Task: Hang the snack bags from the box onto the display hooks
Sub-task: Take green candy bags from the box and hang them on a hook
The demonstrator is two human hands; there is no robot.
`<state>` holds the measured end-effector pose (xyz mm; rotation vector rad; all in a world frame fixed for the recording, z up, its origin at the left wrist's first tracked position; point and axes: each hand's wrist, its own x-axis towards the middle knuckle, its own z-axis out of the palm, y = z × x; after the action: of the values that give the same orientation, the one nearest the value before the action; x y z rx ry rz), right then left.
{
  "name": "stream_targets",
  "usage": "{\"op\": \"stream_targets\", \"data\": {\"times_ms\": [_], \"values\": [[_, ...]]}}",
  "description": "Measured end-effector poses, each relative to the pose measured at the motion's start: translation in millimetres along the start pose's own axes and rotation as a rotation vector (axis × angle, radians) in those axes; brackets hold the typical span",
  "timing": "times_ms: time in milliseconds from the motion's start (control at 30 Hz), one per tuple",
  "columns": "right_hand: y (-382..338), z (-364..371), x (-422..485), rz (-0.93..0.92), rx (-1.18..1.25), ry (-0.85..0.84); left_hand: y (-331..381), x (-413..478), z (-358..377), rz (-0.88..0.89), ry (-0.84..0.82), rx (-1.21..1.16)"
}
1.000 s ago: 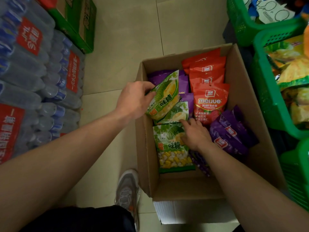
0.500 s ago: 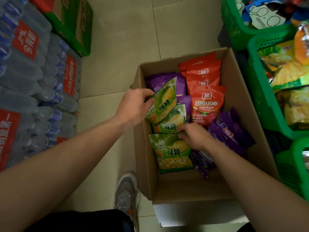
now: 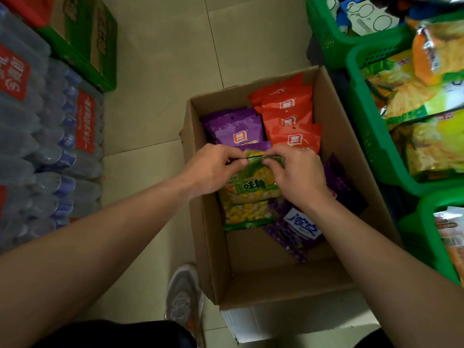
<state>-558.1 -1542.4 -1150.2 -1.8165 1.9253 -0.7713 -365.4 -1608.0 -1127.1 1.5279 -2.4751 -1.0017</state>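
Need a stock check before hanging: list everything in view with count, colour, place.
box: one, brown, on the floor, centre
green bags: at least two, middle of box
red bags: about four, orange-red, far right of box
purple bags: several, far left and right side of box
baskets: three, green, right edge, holding snacks
water bottles: many, clear with red labels, left
carton: one, green and brown, top left
shoe: one, grey, beside box
left hand: pinches top edge of green bags
right hand: pinches same edge
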Motion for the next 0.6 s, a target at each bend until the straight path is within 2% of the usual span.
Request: {"op": "stream_targets", "data": {"times_ms": [100, 267, 433, 600], "values": [[-4.1, -4.4, 4.8, 0.065, 0.017, 0.062, 3.7, -1.0, -2.6, -0.005, 0.002, -0.071], [-8.2, 2.0, 10.8, 0.11, 0.04, 0.051, 7.3, -5.3, -1.5, -0.042, 0.016, -0.131], [-13.2, 8.4, 15.4, 0.119, 0.065, 0.042, 12.0, -6.8, 0.2, -0.027, 0.056, -0.1], [-18.1, 6.8, 20.5, 0.152, 0.096, 0.041, 4.6, -1.8, -8.2, -0.055, 0.18, 0.026]]}}
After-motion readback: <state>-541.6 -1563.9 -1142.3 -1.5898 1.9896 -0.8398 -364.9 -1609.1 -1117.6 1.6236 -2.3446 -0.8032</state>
